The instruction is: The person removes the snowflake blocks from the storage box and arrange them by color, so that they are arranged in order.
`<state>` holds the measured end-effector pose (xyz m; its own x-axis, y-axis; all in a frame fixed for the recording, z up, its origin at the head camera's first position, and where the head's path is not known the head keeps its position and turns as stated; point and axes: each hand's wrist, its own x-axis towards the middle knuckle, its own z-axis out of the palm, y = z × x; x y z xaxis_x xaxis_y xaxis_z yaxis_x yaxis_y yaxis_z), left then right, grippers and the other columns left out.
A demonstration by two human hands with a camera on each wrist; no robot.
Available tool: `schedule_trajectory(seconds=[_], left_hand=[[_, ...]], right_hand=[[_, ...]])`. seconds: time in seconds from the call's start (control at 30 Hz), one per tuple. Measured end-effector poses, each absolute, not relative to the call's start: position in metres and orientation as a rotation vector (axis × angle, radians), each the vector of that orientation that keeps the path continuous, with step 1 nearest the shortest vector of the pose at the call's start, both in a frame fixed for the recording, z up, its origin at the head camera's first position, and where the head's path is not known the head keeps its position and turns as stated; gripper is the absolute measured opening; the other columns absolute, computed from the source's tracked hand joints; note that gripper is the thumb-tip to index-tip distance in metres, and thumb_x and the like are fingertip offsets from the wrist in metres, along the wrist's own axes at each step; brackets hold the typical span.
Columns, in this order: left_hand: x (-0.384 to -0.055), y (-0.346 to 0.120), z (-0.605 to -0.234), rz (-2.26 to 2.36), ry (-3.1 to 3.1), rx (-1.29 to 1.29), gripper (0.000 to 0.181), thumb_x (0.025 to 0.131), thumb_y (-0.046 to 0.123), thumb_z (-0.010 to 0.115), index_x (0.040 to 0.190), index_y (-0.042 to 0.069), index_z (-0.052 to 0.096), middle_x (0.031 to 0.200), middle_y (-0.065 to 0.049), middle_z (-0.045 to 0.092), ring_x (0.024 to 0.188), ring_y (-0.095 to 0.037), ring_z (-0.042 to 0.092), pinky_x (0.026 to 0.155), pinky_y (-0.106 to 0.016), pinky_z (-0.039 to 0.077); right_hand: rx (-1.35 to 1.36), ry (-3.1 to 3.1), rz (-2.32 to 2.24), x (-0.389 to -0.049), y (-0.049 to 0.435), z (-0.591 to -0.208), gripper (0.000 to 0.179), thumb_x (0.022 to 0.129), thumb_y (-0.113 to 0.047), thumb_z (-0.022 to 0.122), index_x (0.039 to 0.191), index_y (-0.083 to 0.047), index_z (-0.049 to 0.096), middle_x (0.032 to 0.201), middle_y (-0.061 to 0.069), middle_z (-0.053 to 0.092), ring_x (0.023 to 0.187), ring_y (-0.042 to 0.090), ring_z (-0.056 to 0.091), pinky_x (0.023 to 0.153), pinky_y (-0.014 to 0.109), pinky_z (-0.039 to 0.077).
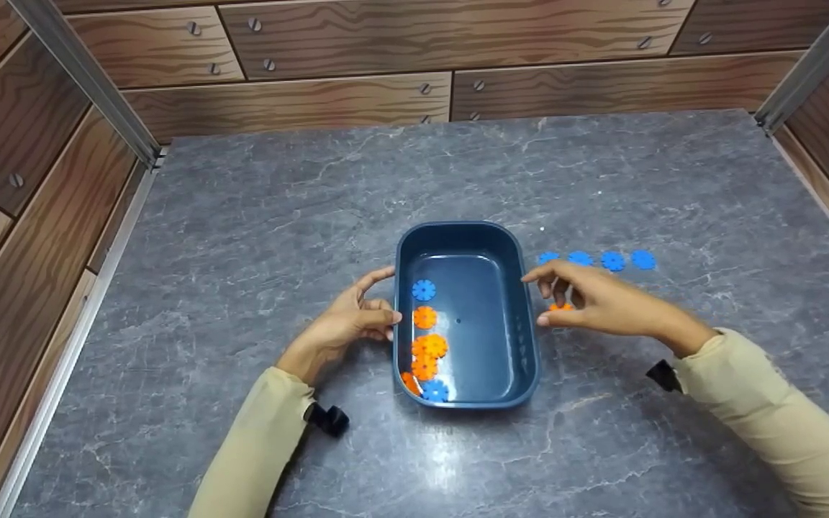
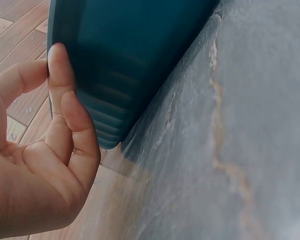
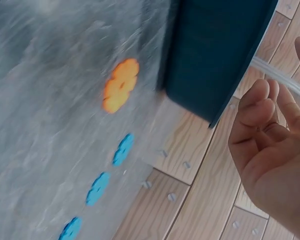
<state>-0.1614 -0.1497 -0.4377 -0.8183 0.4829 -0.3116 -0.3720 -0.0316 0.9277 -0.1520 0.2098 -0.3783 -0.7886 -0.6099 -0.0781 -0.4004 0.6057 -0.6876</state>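
Observation:
A dark blue plastic tub stands on the table, with several orange discs and blue discs along its left side; the discs are notched like flowers. At the tub's left rim my left hand pinches the edge, and its fingers lie against the outer wall in the left wrist view. My right hand hovers beside the right rim with loosely bent fingers and nothing between them. Partly hidden beneath it, an orange disc lies on the table, near a row of several blue discs.
The grey marbled tabletop is bordered by wood-patterned panels at the back and sides. Metal posts rise at the rear corners. A black strap piece sits at the left cuff.

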Motion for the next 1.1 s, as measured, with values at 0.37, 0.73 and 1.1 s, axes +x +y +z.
schedule_trajectory(seconds=[0.37,0.73,1.1], left_hand=[[-0.162,-0.15,-0.439,1.909,1.659,0.13,0.08,0.084,-0.003,0.062,0.152,0.015,0.024,0.067,0.002,0.062,0.056,-0.013,0.061,0.059,-0.024,0.052],[-0.163,-0.15,-0.44,1.9,1.671,0.124,0.079,0.084,-0.003,0.062,0.151,0.016,0.024,0.067,0.002,0.062,0.056,-0.013,0.061,0.059,-0.025,0.051],[-0.163,-0.149,-0.44,1.893,1.684,0.107,0.079,0.085,-0.003,0.062,0.151,0.015,0.024,0.067,0.003,0.061,0.056,-0.013,0.061,0.059,-0.024,0.051]], right_hand=[[-0.953,2.427,-1.036,-0.151,0.185,-0.376,0.043,0.091,-0.025,0.066,0.13,-0.013,0.052,0.107,0.011,0.059,0.089,0.016,0.053,0.071,0.025,0.047],[-1.033,2.41,-0.998,-0.153,0.156,-0.38,0.044,0.089,-0.028,0.069,0.128,-0.013,0.054,0.111,0.012,0.059,0.092,0.026,0.056,0.072,0.034,0.05],[-1.062,2.394,-0.908,-0.157,0.13,-0.396,0.043,0.088,-0.023,0.07,0.128,-0.012,0.057,0.111,0.01,0.059,0.095,0.025,0.055,0.076,0.036,0.049]])
